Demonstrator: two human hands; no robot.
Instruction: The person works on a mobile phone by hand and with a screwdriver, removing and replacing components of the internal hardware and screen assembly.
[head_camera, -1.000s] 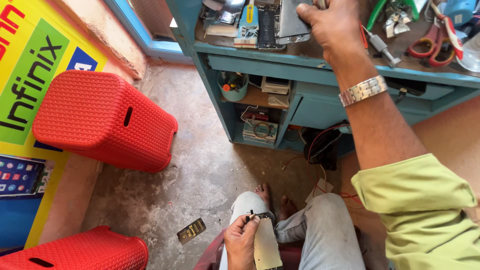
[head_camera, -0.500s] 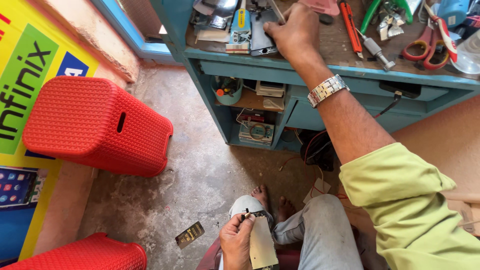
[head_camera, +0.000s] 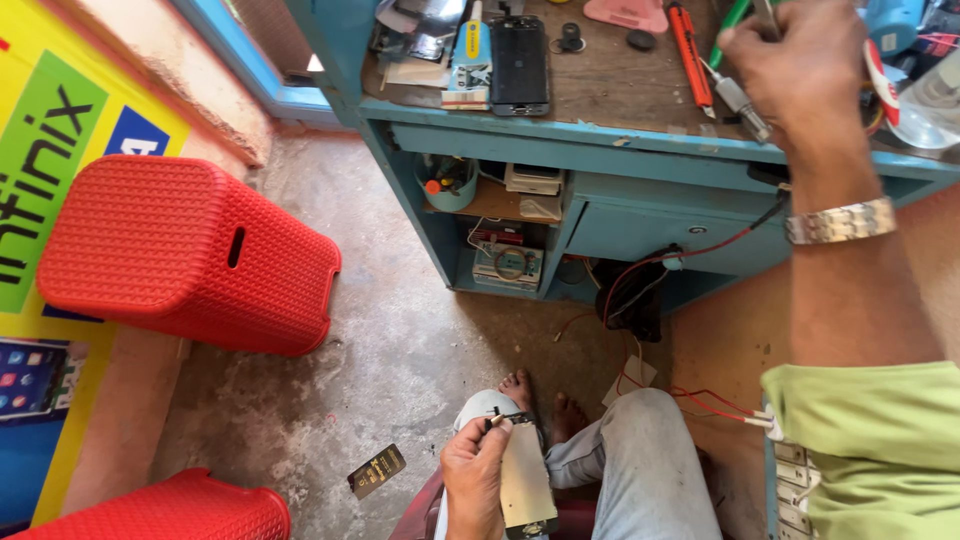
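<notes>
While both hands are busy, the scene reads as follows.
Left hand: the left hand (head_camera: 474, 478) grips a flat phone panel (head_camera: 524, 478) by its left edge, down on the lap over the knee in grey trousers (head_camera: 640, 450).
Panel axis: its long axis runs near-vertical in the view, one short end pointing toward the bare feet (head_camera: 540, 400) and the workbench, the other toward the person; the pale flat face is turned up.
Right hand: the right hand (head_camera: 800, 70) is raised over the blue workbench (head_camera: 640, 140), fingers pinched on a thin tool whose kind I cannot tell; a metal wristwatch (head_camera: 838, 222) sits on the wrist.
Bench top: a dark phone (head_camera: 520, 65) lies with its long axis running away from the person, beside a red screwdriver (head_camera: 688, 50).
Signs: a yellow poster (head_camera: 70, 170) with green and blue blocks covers the left wall.
Floor: a small dark rectangular label-like piece (head_camera: 376, 470) lies slantwise on the concrete, near two red plastic stools (head_camera: 180, 250).
</notes>
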